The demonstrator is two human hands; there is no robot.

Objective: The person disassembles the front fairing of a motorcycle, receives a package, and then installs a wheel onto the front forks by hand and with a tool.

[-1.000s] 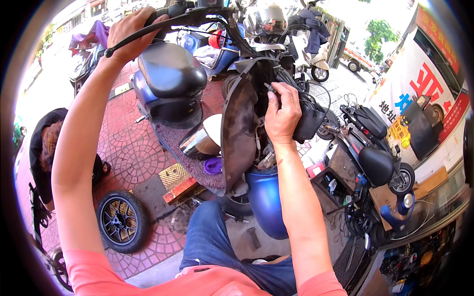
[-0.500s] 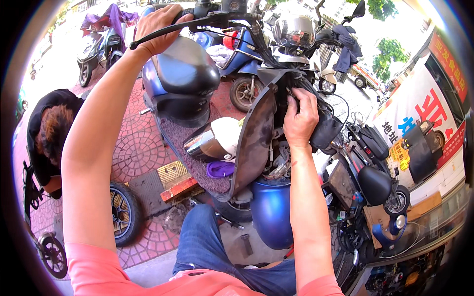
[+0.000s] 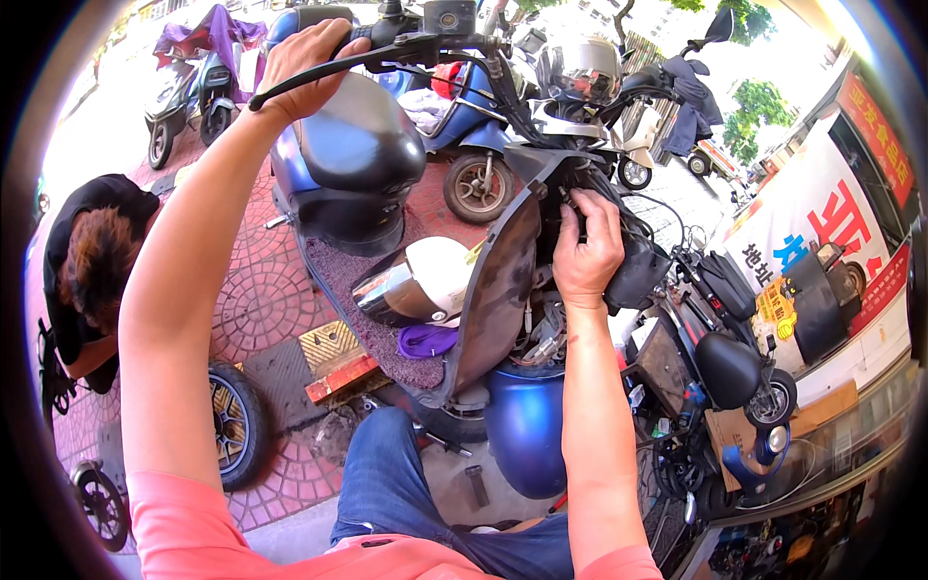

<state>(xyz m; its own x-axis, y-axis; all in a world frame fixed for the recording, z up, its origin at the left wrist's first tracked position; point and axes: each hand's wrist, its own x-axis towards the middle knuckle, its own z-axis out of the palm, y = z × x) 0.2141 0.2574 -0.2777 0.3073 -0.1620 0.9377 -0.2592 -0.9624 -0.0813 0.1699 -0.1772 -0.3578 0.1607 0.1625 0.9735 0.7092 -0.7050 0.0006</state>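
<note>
My left hand [image 3: 309, 68] is wrapped round the black handlebar grip [image 3: 350, 46], next to the long black lever [image 3: 406, 48]. My right hand [image 3: 590, 246] reaches into the scooter's opened front, fingertips pinched among black cables; what they hold is too small and shadowed to name. A curved, dirty inner panel [image 3: 493, 309] stands left of that hand, above a matte blue fender [image 3: 522, 425]. On the scooter's carpeted floorboard [image 3: 411, 367] lie a white helmet [image 3: 435, 271] and a purple cloth [image 3: 425, 340]. A black seat [image 3: 348, 135] is behind.
A person in black [image 3: 101, 251] bends at the left. A loose wheel [image 3: 246, 425] and a block with a red edge [image 3: 333, 387] lie on the pavement. Parked scooters [image 3: 483, 188] stand behind; an electric bike [image 3: 725, 367] and a banner [image 3: 802, 213] are at right.
The view has shifted slightly, showing more scooters behind. Both my hands keep their places on the grip and among the cables. The person at the left has bent further forward.
</note>
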